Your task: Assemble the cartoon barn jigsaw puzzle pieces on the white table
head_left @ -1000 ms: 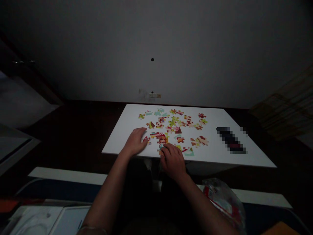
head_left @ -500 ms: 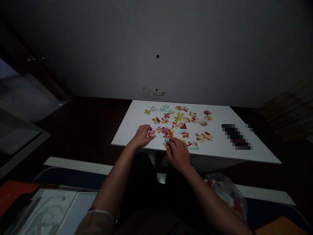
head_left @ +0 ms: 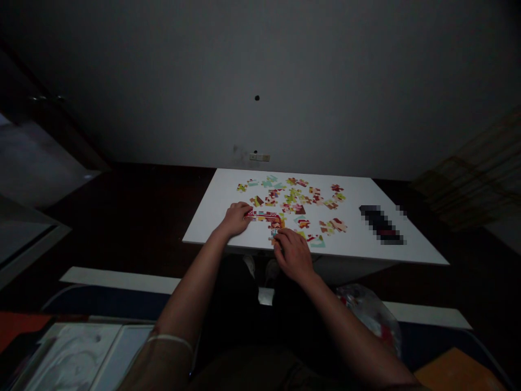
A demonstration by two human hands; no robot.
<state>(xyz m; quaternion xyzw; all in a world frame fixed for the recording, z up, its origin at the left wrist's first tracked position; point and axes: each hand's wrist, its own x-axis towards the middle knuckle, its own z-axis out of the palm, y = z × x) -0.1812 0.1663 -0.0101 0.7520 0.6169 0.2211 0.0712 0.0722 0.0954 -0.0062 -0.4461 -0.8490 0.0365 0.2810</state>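
Nothing readable. Multicoloured flat jigsaw pieces (head_left: 293, 194), dial centre: markings too small. Dark pixelated patch (head_left: 381, 224), 3 o'clock: illegible.

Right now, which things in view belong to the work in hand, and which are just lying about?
Part of the work:
Joined puzzle pieces, left hand at their left end, right hand at their near end
Loose puzzle pieces nearby
White table

Seemingly lying about:
Dark pixelated object on the table, identity unclear
Clear plastic bag
Orange item, lower right
White box-like item, lower left
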